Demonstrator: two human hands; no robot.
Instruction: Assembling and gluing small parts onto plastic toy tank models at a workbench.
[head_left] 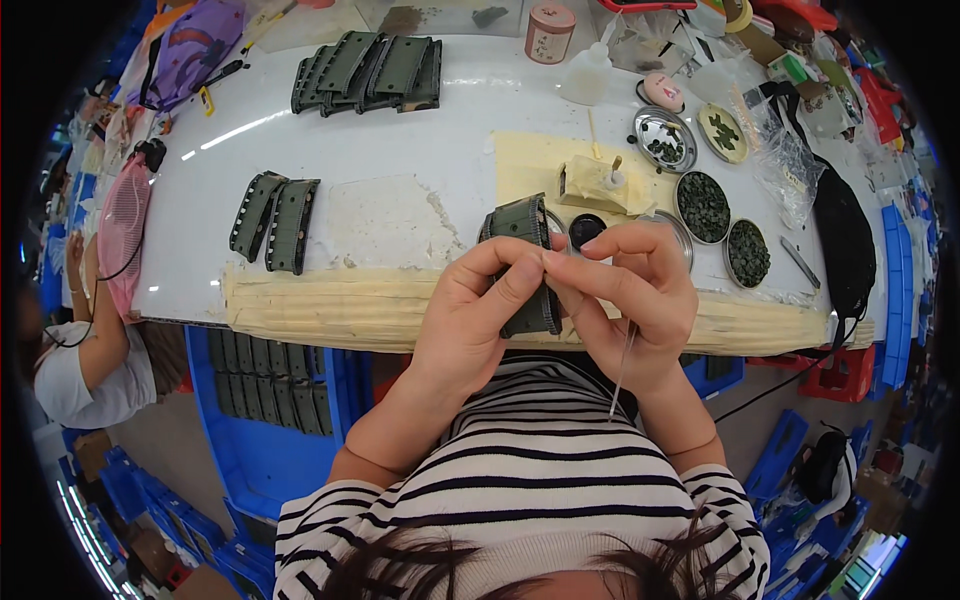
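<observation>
My left hand grips a dark green ridged strip, held upright over the table's front edge. My right hand pinches at the strip's right edge beside my left thumb. A thin metal rod hangs down from my right palm. Two more green strips lie flat on the white table to the left. A pile of the same strips sits at the back.
Round metal dishes of small dark pieces stand right of my hands, next to a small white glue bottle. A blue crate with more strips sits under the table's left. Another person sits at far left.
</observation>
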